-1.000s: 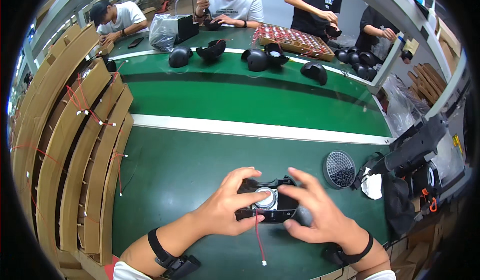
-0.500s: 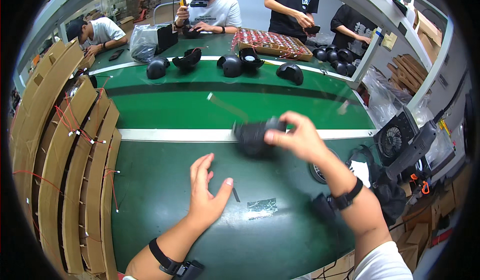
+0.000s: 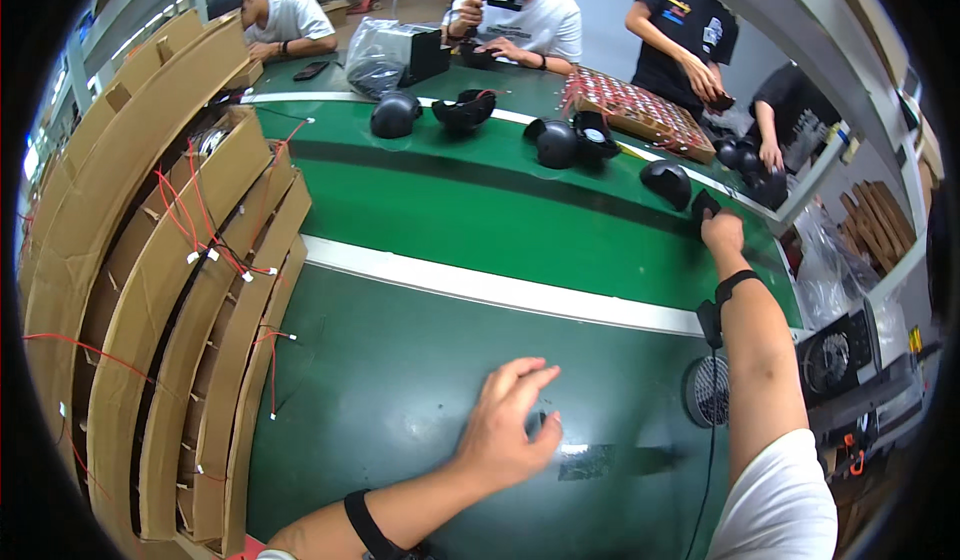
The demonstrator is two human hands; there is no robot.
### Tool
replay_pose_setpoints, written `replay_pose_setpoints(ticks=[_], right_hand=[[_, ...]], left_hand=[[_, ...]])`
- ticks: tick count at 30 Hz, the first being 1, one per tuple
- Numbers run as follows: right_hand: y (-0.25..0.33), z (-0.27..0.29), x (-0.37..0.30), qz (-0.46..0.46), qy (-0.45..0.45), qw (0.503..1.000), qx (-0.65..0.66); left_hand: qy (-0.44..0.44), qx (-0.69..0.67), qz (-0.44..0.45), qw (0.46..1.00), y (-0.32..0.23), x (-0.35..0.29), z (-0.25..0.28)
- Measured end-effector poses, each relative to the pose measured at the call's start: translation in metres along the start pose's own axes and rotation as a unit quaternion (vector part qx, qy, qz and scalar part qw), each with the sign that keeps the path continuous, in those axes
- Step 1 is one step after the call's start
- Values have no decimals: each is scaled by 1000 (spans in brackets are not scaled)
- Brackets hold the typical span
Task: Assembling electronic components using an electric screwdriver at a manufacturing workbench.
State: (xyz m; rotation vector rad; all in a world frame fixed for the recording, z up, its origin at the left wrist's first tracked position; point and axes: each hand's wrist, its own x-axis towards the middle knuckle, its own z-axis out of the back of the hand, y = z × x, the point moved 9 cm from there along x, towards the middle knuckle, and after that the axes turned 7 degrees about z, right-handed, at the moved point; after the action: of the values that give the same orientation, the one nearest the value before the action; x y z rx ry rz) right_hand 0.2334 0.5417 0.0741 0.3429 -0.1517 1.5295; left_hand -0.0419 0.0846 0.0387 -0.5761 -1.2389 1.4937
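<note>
My right hand reaches to the far right of the green belt, its fingers closed on a black plastic shell. Most of that shell is hidden behind the hand. Just left of it lies another black rounded shell. My left hand hovers over the dark green near tabletop, fingers apart and holding nothing. A strip of shiny tape is stuck to the tabletop beside it. Next to my right forearm sits a round mesh-faced disc.
Cardboard trays with red wires stand stacked at left. More black shells line the belt's far side. Behind them are a wired parts tray and several people working. A small black fan stands at right, near a metal frame post.
My right hand has carried the black shell from above the near tabletop away to the far right of the belt. My left hand stays open over the tabletop. The view has swung left.
</note>
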Motion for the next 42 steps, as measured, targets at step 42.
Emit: replay_pose_setpoints(ticks=[42], right_hand=[[538,-21,-130,527,68,823,201]], left_hand=[[-35,41,-98,994,-16,-13,9]])
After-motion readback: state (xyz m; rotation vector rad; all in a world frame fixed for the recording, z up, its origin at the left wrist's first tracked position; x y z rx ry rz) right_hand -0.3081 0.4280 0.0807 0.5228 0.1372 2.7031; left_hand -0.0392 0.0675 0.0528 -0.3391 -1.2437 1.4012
